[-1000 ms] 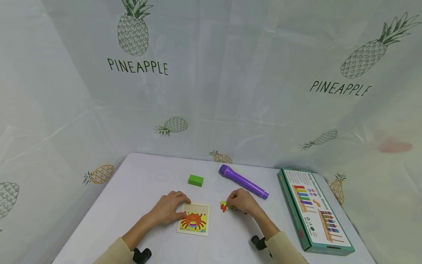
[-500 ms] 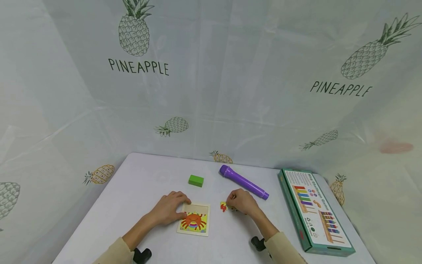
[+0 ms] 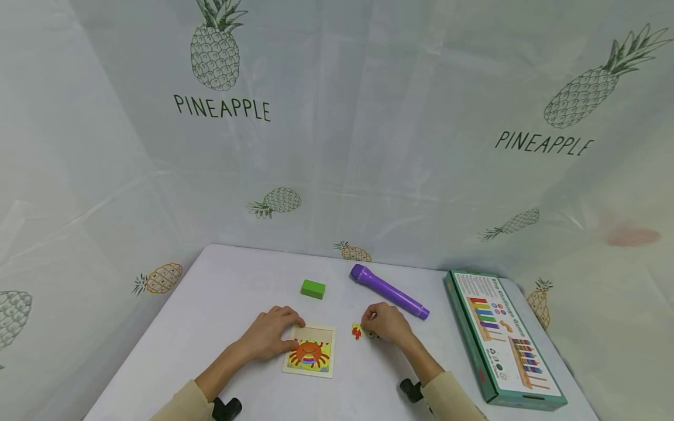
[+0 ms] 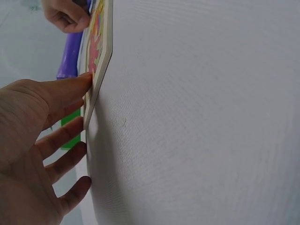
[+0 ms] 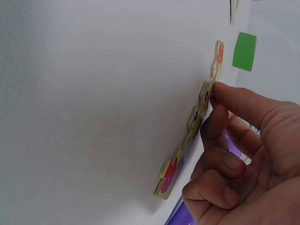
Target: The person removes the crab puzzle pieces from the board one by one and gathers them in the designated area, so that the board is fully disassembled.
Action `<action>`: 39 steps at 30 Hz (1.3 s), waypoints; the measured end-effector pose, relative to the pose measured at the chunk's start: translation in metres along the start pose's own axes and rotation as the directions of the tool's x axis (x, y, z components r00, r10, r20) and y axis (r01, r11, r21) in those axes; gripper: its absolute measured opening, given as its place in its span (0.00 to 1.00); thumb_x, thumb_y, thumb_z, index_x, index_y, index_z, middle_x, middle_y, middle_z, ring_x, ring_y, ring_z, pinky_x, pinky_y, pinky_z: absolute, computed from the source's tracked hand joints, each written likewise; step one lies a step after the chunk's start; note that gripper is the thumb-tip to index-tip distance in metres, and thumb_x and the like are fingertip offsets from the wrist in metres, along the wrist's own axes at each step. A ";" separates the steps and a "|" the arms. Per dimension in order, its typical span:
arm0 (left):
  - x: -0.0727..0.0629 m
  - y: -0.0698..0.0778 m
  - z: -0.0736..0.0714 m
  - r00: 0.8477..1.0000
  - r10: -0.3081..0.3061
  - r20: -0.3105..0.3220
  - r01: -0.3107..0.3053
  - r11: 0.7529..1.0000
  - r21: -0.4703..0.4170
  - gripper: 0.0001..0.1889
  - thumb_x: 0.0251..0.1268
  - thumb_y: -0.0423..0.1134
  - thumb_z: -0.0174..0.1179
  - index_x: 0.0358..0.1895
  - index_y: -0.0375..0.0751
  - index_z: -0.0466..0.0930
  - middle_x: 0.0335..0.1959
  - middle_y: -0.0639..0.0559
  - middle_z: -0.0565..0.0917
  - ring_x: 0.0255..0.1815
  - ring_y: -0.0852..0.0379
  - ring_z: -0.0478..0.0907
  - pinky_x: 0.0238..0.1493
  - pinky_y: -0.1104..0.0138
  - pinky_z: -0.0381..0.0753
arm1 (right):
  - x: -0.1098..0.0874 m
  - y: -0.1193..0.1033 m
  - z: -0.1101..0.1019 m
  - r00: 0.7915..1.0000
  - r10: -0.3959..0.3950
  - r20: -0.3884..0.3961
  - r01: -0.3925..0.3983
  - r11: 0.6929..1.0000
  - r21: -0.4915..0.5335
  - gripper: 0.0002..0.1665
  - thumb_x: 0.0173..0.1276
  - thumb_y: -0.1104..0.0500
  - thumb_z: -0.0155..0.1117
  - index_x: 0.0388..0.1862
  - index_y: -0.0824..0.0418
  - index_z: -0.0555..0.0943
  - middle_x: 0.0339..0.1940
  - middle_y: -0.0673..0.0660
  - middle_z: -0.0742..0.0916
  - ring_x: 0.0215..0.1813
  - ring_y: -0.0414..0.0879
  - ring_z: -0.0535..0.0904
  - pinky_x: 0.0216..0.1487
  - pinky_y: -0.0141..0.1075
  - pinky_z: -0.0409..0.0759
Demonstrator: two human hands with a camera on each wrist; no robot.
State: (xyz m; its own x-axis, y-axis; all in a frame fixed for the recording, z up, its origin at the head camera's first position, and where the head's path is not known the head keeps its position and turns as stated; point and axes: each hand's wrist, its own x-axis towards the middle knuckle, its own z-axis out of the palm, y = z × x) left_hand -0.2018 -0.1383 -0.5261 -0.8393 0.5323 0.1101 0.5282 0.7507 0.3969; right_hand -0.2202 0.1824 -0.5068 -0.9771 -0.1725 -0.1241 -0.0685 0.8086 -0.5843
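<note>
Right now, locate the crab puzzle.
In the head view, the crab puzzle lies left of centre, touched by the left hand, below the green block.

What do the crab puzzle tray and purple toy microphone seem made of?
Crab puzzle tray: probably wood, matte, judging by its pale tan, bare-looking unprinted areas. Purple toy microphone: likely plastic, smooth, given its even colour throughout.

The head camera looks forward and down from behind and above the fingers of the left hand [image 3: 271, 334] and right hand [image 3: 388, 321], well off. Each wrist camera sits close by its fingers, facing past them across the tabletop [image 4: 197, 112]; both share the green block [image 5: 244, 51] beyond the fingertips.
</note>
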 end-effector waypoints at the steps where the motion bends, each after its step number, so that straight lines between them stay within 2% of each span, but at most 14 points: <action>1: 0.000 0.000 0.000 1.000 0.000 -0.002 0.000 1.000 0.000 0.18 0.59 0.49 0.72 0.52 0.53 0.84 0.56 0.55 0.81 0.60 0.47 0.74 0.52 0.47 0.73 | 0.000 -0.001 0.000 1.000 0.001 0.000 -0.001 1.000 0.000 0.05 0.63 0.57 0.72 0.29 0.54 0.83 0.22 0.47 0.82 0.25 0.42 0.74 0.25 0.36 0.71; 5: -0.001 0.001 0.000 1.000 0.004 -0.007 -0.004 1.000 0.002 0.17 0.60 0.48 0.72 0.52 0.54 0.84 0.56 0.55 0.81 0.61 0.47 0.74 0.52 0.47 0.73 | -0.001 -0.003 -0.002 1.000 0.001 -0.002 -0.001 1.000 -0.003 0.06 0.63 0.57 0.72 0.28 0.54 0.83 0.22 0.47 0.82 0.25 0.43 0.74 0.25 0.36 0.71; 9: -0.003 0.005 -0.001 0.999 0.042 -0.014 -0.042 0.999 -0.010 0.14 0.61 0.45 0.71 0.50 0.55 0.85 0.54 0.56 0.82 0.60 0.47 0.74 0.51 0.47 0.73 | -0.002 -0.007 -0.001 1.000 0.006 -0.003 -0.006 1.000 0.000 0.06 0.64 0.55 0.71 0.29 0.53 0.83 0.23 0.47 0.82 0.25 0.43 0.75 0.25 0.36 0.72; 13: -0.003 0.009 -0.002 0.996 0.085 -0.013 -0.085 0.996 -0.018 0.11 0.62 0.41 0.69 0.46 0.59 0.87 0.55 0.54 0.82 0.59 0.46 0.75 0.50 0.45 0.73 | -0.003 -0.016 0.003 0.997 -0.059 0.041 0.058 0.998 0.037 0.05 0.66 0.54 0.71 0.33 0.53 0.84 0.25 0.47 0.83 0.27 0.43 0.76 0.27 0.35 0.73; 18: -0.004 0.008 -0.002 0.993 0.117 0.006 -0.117 0.993 0.000 0.14 0.65 0.39 0.67 0.47 0.68 0.89 0.58 0.52 0.80 0.60 0.47 0.74 0.50 0.46 0.72 | -0.009 -0.029 0.014 0.971 -0.179 0.157 0.172 0.983 0.060 0.07 0.66 0.52 0.71 0.41 0.52 0.87 0.26 0.45 0.83 0.29 0.40 0.75 0.30 0.33 0.71; 21: -0.004 0.007 0.000 0.992 0.123 0.006 -0.123 0.992 0.014 0.16 0.65 0.39 0.66 0.48 0.70 0.89 0.59 0.53 0.80 0.60 0.47 0.74 0.50 0.46 0.72 | -0.015 -0.037 0.021 0.955 -0.212 0.207 0.211 0.977 0.031 0.12 0.64 0.51 0.73 0.46 0.50 0.88 0.25 0.44 0.81 0.28 0.38 0.72 0.30 0.32 0.69; 27: -0.005 0.007 0.004 0.995 0.101 -0.008 -0.101 0.995 0.024 0.15 0.65 0.39 0.65 0.46 0.71 0.89 0.58 0.53 0.80 0.61 0.47 0.73 0.51 0.45 0.72 | -0.028 -0.049 0.031 0.945 -0.234 0.228 0.252 0.966 -0.053 0.20 0.58 0.46 0.77 0.48 0.50 0.86 0.23 0.42 0.79 0.25 0.36 0.71 0.28 0.31 0.69; 31: -0.004 0.009 0.007 0.996 0.082 -0.034 -0.080 0.996 0.035 0.11 0.62 0.42 0.67 0.41 0.70 0.89 0.55 0.55 0.80 0.59 0.48 0.73 0.50 0.47 0.71 | -0.033 -0.054 0.035 0.944 -0.240 0.227 0.266 0.959 -0.093 0.23 0.55 0.46 0.79 0.48 0.49 0.84 0.23 0.41 0.78 0.25 0.36 0.71 0.26 0.32 0.69; 35: 0.000 0.015 0.010 0.994 0.087 -0.061 -0.086 0.996 0.027 0.03 0.59 0.50 0.70 0.33 0.68 0.85 0.52 0.57 0.79 0.56 0.50 0.72 0.49 0.47 0.71 | -0.034 -0.056 0.038 0.945 -0.238 0.223 0.266 0.958 -0.104 0.23 0.55 0.47 0.79 0.48 0.49 0.82 0.22 0.41 0.78 0.24 0.36 0.70 0.25 0.31 0.68; 39: 0.003 0.019 0.018 0.994 0.083 -0.078 -0.081 0.996 0.025 0.10 0.58 0.59 0.69 0.27 0.67 0.79 0.51 0.60 0.77 0.55 0.51 0.71 0.50 0.46 0.70 | -0.034 -0.055 0.040 0.945 -0.236 0.228 0.264 0.959 -0.101 0.23 0.56 0.48 0.78 0.48 0.49 0.81 0.22 0.41 0.78 0.23 0.35 0.70 0.25 0.31 0.68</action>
State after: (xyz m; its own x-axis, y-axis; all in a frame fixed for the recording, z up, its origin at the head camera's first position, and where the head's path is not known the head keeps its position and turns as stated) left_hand -0.1919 -0.1159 -0.5344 -0.8000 0.5609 0.2131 0.5977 0.7145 0.3635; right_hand -0.1754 0.1217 -0.5025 -0.8612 -0.4818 -0.1618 -0.3442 0.7871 -0.5119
